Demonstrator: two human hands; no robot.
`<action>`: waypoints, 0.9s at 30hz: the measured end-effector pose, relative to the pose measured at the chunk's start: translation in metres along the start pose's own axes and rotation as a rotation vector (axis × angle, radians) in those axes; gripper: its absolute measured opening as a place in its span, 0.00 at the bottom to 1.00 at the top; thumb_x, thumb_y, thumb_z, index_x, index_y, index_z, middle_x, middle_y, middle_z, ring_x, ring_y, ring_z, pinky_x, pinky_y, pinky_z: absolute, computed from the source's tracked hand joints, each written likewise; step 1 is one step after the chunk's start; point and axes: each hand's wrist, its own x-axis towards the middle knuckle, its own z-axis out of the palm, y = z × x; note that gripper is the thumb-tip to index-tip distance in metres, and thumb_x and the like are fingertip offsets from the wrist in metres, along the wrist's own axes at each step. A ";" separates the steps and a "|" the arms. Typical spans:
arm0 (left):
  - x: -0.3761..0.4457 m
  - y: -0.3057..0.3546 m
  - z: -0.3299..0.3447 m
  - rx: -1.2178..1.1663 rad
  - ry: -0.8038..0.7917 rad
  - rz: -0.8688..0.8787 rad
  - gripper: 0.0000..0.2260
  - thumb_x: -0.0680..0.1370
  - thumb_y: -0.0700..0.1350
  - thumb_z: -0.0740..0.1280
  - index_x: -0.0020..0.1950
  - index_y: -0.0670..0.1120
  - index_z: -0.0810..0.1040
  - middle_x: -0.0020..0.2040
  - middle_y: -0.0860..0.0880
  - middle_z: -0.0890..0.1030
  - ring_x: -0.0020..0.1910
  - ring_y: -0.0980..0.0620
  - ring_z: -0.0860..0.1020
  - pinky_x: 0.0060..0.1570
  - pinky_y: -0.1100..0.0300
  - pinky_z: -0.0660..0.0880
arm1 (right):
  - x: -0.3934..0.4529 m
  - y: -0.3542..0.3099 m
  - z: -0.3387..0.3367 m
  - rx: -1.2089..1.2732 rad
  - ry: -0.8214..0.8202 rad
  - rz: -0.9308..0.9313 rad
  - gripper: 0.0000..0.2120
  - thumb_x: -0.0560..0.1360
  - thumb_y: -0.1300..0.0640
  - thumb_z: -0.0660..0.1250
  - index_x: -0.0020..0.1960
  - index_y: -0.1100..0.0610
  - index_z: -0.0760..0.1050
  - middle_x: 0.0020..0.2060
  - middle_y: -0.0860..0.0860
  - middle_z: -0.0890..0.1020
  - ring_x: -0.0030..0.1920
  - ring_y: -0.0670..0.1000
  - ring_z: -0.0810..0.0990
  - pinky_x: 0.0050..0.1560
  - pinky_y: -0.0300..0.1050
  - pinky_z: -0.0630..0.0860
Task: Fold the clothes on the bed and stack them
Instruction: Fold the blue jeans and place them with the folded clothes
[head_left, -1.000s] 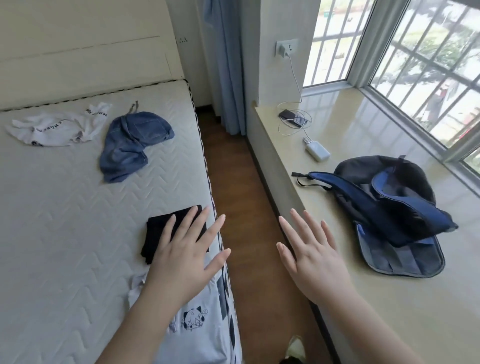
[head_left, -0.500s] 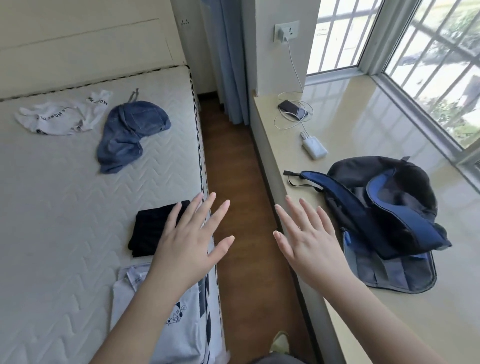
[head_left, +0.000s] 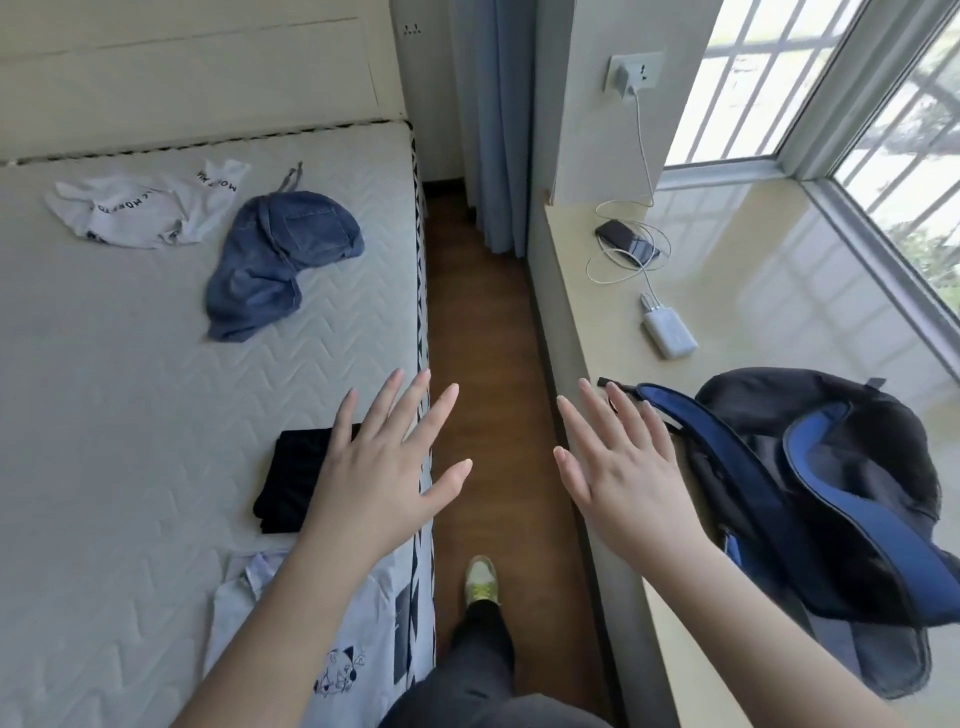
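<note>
Bed (head_left: 130, 415): a bare quilted mattress filling the left half of the view, carrying all the clothes.
White garment (head_left: 140, 208): crumpled at the far left of the bed, black lettering showing, not yet folded.
Denim piece (head_left: 275, 260): bunched just right of the white garment, near the far right edge of the bed, also unfolded.
Black garment (head_left: 291, 483): already a flat folded square near the right edge of the bed, partly under the left hand in this view.
Pale printed garment (head_left: 311, 649): spread at the near right corner of the bed, a small cartoon print visible, partly hidden by the left forearm.
Left hand (head_left: 384, 478): fingers spread wide, palm down, above the black garment and the bed edge; its grip is fully open and holds nothing.
Right hand (head_left: 623, 483): likewise spread flat over the gap between bed and window ledge, empty.
Backpack (head_left: 831, 493): on the ledge at the right, no part of the job.
Step in hand: likely choosing the next piece.
Doing it well: take the pale garment nearest, pinch its shoulders with both hands, lay it flat, smooth out wrinkles, fold it to the black square's size, then stack with edges aligned.
</note>
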 end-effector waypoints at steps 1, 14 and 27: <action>0.012 -0.008 0.000 -0.007 0.006 -0.001 0.31 0.78 0.67 0.48 0.79 0.56 0.58 0.79 0.49 0.61 0.78 0.48 0.57 0.74 0.41 0.52 | 0.015 -0.003 0.000 -0.005 0.002 -0.003 0.27 0.81 0.41 0.46 0.78 0.47 0.59 0.78 0.48 0.58 0.79 0.53 0.52 0.78 0.53 0.45; 0.168 -0.084 -0.007 0.024 -0.007 0.027 0.31 0.79 0.67 0.45 0.79 0.55 0.57 0.78 0.47 0.63 0.78 0.45 0.59 0.74 0.40 0.53 | 0.171 -0.005 -0.012 -0.009 0.006 0.030 0.30 0.80 0.38 0.39 0.79 0.47 0.57 0.78 0.46 0.57 0.79 0.51 0.50 0.78 0.52 0.47; 0.361 -0.086 -0.002 0.058 -0.088 0.005 0.33 0.78 0.68 0.32 0.80 0.58 0.51 0.80 0.50 0.54 0.80 0.47 0.49 0.76 0.42 0.44 | 0.369 0.060 -0.010 0.069 0.022 -0.041 0.30 0.80 0.40 0.40 0.79 0.47 0.54 0.79 0.46 0.54 0.79 0.53 0.46 0.78 0.53 0.45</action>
